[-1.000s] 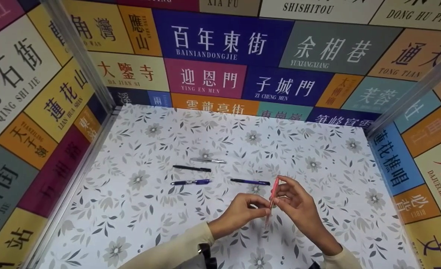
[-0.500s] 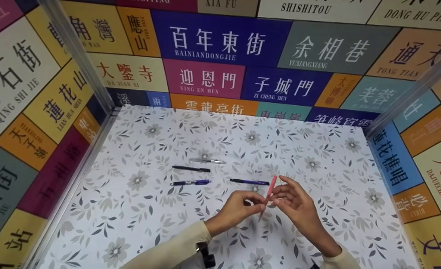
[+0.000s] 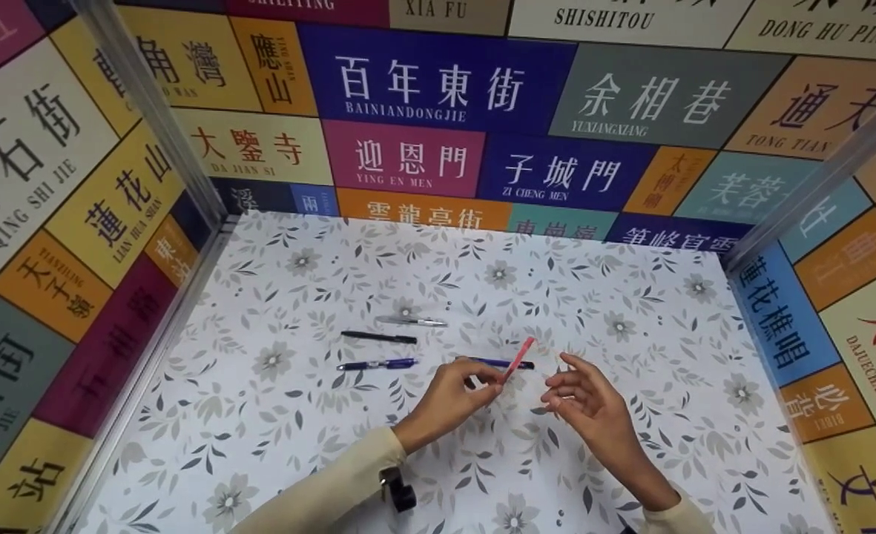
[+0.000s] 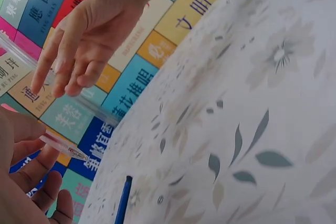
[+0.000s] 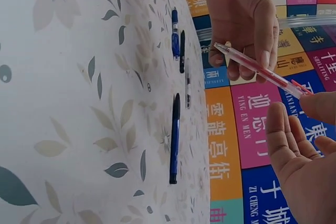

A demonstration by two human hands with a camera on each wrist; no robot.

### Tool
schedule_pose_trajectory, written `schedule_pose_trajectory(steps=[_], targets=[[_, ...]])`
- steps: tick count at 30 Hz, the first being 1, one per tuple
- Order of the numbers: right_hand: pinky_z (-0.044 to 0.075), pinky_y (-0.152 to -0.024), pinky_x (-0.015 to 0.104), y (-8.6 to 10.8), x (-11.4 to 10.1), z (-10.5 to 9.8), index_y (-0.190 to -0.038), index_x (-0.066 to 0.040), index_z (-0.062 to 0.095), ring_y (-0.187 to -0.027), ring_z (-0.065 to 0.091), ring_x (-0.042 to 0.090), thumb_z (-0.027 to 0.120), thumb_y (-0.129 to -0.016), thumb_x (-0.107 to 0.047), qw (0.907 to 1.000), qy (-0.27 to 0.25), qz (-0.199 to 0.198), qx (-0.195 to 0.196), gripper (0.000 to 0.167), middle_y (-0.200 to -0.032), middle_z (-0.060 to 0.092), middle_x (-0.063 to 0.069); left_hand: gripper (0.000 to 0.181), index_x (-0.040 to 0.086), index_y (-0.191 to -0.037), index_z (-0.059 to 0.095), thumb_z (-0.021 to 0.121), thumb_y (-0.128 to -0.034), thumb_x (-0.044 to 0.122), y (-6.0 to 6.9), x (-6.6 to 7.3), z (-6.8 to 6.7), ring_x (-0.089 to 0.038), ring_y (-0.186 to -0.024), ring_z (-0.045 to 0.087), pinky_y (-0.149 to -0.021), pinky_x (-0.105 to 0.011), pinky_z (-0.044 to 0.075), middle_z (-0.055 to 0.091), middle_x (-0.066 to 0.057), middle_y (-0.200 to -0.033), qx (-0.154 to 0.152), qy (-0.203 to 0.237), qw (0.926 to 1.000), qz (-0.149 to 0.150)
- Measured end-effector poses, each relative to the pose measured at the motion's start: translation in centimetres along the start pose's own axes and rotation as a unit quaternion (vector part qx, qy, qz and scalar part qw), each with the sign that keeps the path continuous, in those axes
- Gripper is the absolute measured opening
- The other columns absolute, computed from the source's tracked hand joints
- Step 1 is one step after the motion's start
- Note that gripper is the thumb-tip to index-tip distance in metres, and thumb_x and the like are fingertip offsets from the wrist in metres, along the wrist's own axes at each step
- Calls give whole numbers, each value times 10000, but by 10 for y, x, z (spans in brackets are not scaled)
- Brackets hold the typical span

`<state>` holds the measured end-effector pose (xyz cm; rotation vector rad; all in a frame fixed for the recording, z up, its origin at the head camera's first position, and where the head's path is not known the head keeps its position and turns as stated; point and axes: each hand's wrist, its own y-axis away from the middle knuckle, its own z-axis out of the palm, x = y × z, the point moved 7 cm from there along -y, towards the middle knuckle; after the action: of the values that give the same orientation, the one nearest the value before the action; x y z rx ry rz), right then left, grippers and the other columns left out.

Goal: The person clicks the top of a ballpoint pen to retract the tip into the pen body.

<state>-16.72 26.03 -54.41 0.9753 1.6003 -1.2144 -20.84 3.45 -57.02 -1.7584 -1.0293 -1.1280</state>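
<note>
Between thumb and fingers my left hand (image 3: 456,393) pinches a pink pen (image 3: 519,357), held tilted above the table. Its clear barrel and pointed tip show in the right wrist view, where the pen (image 5: 257,67) slants past the left fingers. My right hand (image 3: 593,411) is apart from the pen in the head view, its fingers loosely bent around nothing. In the right wrist view a right fingertip (image 5: 319,106) overlaps the pen's pink end. Just behind the left hand lies a dark blue pen (image 3: 521,364), partly hidden by it.
To the left lie a black pen (image 3: 378,337), a blue-purple pen (image 3: 377,364) and a clear pen (image 3: 417,321). A white flowered cover (image 3: 297,445) spreads over the table. Walls with coloured name panels (image 3: 438,81) rise at the back and both sides.
The left hand has drawn the pink pen left and up, away from the right hand. The right hand, which was at the pen, stays nearly in place with its fingers off it.
</note>
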Motion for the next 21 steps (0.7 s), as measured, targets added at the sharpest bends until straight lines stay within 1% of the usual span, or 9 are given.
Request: schedule_pose_trajectory(steps=[3,5,6,9,12,15,18,19,21], targets=[[651,-859,336,2,3,-2,-1613,11,474,-1037,745,277,709,-1003,130,9999,132,90,37,664,-1216,635,375,128,135,-1121,864,826,-999,136,-2,-1,-9,-236,-1010,697,-908,-478,580,807,49,-1028,128,-239,9995,164],[647,-869,331,4,4,-3,-1614,-3,481,-1048,740,277,711,-1006,122,9997,172,165,57,661,-1222,652,333,130,118,-1121,862,824,-997,122,-3,-3,-14,-275,-1019,696,-907,-502,573,809,30,-1032,172,-380,9988,276],[646,-873,328,4,5,-4,-1614,-4,481,-1050,738,278,709,-1007,123,9997,156,179,60,661,-1223,650,335,133,106,-1124,860,822,-998,116,-4,-5,-17,-293,-1022,696,-906,-513,571,810,20,-1032,188,-433,9984,309],[642,-882,324,6,5,-5,-1614,8,476,-1053,737,273,702,-1007,132,9998,95,173,54,660,-1221,654,317,137,101,-1130,856,817,-998,102,-5,-10,-25,-323,-1026,691,-896,-503,568,807,-2,-1030,221,-629,9971,369],[642,-879,324,8,7,-6,-1612,30,468,-1046,740,274,695,-1005,143,9999,29,151,49,657,-1216,638,352,137,100,-1135,854,814,-1004,99,-6,-16,-33,-328,-1016,683,-887,-469,562,805,-10,-1027,250,-795,9953,486],[642,-876,321,9,10,-8,-1607,34,471,-1044,741,273,697,-1006,139,9998,41,195,70,651,-1219,623,386,121,87,-1119,852,808,-1006,94,-6,-20,-40,-317,-1001,675,-878,-426,547,799,-12,-1012,302,-944,9923,740],[639,-875,312,9,15,-11,-1597,46,478,-1043,742,261,702,-1006,132,9995,61,275,112,638,-1225,628,382,98,79,-1089,851,810,-1002,97,-5,-23,-48,-290,-973,665,-862,-382,529,789,7,-977,399,-1115,9867,1117],[639,-875,310,9,16,-12,-1592,64,475,-1042,742,259,701,-1005,135,9995,57,281,124,633,-1226,628,383,92,94,-1085,851,807,-1012,130,-6,-32,-49,-260,-971,658,-858,-359,523,782,23,-968,457,-1169,9833,1317],[641,-867,309,9,20,-14,-1577,98,471,-1035,741,258,696,-1002,144,9995,58,265,151,619,-1221,628,385,78,97,-1066,847,815,-1001,125,-5,-34,-54,-219,-963,646,-853,-350,516,775,42,-952,511,-1285,9799,1440]])
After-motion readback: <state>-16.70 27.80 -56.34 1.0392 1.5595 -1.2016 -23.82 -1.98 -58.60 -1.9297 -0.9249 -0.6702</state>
